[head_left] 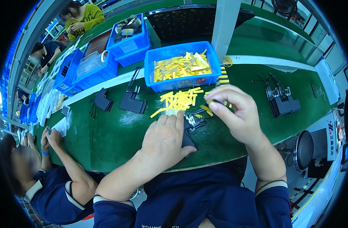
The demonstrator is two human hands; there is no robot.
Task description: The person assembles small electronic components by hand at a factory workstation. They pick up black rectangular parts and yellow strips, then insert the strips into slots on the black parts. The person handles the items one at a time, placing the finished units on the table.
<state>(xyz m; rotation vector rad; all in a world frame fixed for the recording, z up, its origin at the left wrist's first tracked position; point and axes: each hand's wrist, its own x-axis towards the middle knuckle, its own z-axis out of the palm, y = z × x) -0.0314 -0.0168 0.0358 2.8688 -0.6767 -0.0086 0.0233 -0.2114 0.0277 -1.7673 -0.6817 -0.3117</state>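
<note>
My left hand (164, 138) lies flat at the table's front, fingers stretched out toward a loose pile of yellow strips (179, 99). Under it, partly covered, is a flat black part (188, 141) with thin black cables and small metallic pieces (193, 121); my thumb rests on its edge. To the right, my right hand (236, 112) is raised a little, thumb and forefinger pinching a short black piece, which looks like a cable end. A few yellow strips (206, 109) lie beside those fingers.
A blue bin (181, 83) full of yellow strips stands behind the pile. Similar black cabled parts lie at left (133, 102), farther left (103, 100) and in a stack at right (286, 106). More blue bins (95, 70) stand at back left. A co-worker's arm (73, 167) is at my left.
</note>
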